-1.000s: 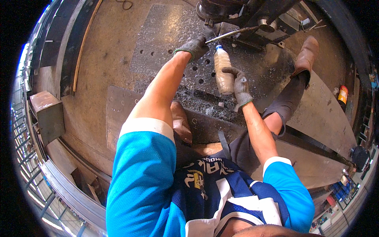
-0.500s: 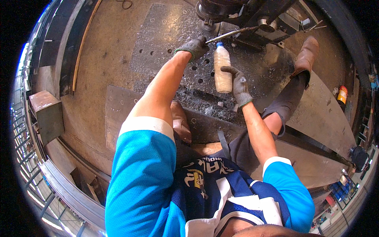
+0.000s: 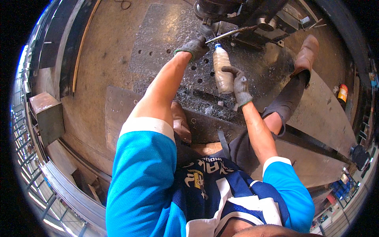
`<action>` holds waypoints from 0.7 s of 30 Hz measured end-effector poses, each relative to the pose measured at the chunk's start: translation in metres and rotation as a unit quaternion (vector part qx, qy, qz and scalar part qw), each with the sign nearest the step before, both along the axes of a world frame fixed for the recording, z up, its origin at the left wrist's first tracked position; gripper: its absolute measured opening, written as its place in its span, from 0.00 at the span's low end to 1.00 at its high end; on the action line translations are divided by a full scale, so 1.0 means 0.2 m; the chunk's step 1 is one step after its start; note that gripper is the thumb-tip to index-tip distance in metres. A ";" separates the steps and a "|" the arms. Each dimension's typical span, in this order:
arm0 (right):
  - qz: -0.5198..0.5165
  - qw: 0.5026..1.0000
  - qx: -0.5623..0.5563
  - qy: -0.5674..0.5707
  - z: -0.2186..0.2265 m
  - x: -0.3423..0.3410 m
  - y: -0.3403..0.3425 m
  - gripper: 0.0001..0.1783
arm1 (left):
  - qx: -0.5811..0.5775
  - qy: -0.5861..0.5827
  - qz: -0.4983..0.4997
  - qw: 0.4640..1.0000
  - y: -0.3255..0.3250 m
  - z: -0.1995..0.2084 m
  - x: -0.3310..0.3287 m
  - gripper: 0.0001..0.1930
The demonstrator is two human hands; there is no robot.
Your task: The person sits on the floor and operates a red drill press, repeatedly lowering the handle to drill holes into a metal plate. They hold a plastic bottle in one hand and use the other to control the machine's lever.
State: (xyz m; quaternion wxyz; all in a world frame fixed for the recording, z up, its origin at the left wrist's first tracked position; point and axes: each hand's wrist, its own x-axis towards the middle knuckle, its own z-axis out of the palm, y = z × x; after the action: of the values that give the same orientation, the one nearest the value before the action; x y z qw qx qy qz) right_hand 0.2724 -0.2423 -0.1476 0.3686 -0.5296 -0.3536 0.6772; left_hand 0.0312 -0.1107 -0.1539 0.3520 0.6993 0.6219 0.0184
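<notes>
My left hand (image 3: pixel 195 48), in a dark grey glove, is closed round the near end of a metal lever (image 3: pixel 229 34) running to the drilling machine (image 3: pixel 221 10). In my gloved right hand (image 3: pixel 241 86) is a plastic bottle (image 3: pixel 222 65) with a blue cap and cloudy beige contents. It lies tilted, cap pointing away from me toward the machine's spindle (image 3: pixel 207 27), and its side looks dented. A thin line shows between cap and spindle. Below them lies a dark steel plate (image 3: pixel 152 39) with several round holes, strewn with metal shavings.
My boots (image 3: pixel 308 51) stand either side of the work. More shavings (image 3: pixel 213 107) gather along a beam near me. A metal box (image 3: pixel 47 116) sits at left, long steel sections (image 3: pixel 75 189) behind it. An orange-yellow container (image 3: pixel 342 93) stands far right.
The bottle has tipped slightly, its cap shifting a little left and nearer me, and its side looks more squeezed in. My left hand stays on the lever.
</notes>
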 end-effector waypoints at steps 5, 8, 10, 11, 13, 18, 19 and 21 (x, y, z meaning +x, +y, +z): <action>0.019 0.999 0.035 0.002 0.00 0.01 -0.02 0.26 | 0.008 -0.004 -0.008 1.000 0.01 -0.05 0.01 0.21; 0.019 1.000 0.018 0.015 0.00 0.03 -0.06 0.26 | 0.016 -0.007 -0.020 1.000 0.02 -0.07 0.00 0.21; 0.006 0.999 0.039 -0.022 0.00 0.07 -0.10 0.25 | 0.032 0.001 -0.022 0.999 0.02 -0.08 0.00 0.21; -0.001 0.999 0.041 -0.015 0.01 0.10 -0.13 0.24 | 0.036 0.006 -0.026 0.999 0.02 -0.08 0.00 0.21; -0.032 0.999 0.025 -0.003 0.01 0.15 -0.20 0.23 | 0.041 0.005 -0.032 0.999 0.02 -0.08 0.00 0.22; -0.170 0.984 0.034 -0.032 -0.04 0.33 -0.33 0.17 | 0.013 0.028 -0.031 0.999 0.02 -0.03 0.02 0.22; -0.205 0.978 0.018 -0.038 -0.07 0.37 -0.34 0.16 | 0.013 0.030 -0.023 0.999 0.02 -0.03 0.01 0.22; -0.269 0.963 0.001 -0.031 -0.14 0.48 -0.34 0.15 | 0.016 0.038 -0.010 0.999 0.02 -0.01 -0.01 0.21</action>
State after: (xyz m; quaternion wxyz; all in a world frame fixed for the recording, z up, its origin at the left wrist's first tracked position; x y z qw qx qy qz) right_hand 0.3676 -0.3102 -0.1752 0.5264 -0.6255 -0.2102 0.5362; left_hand 0.0289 -0.1067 -0.1551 0.3171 0.7114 0.6272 -0.0021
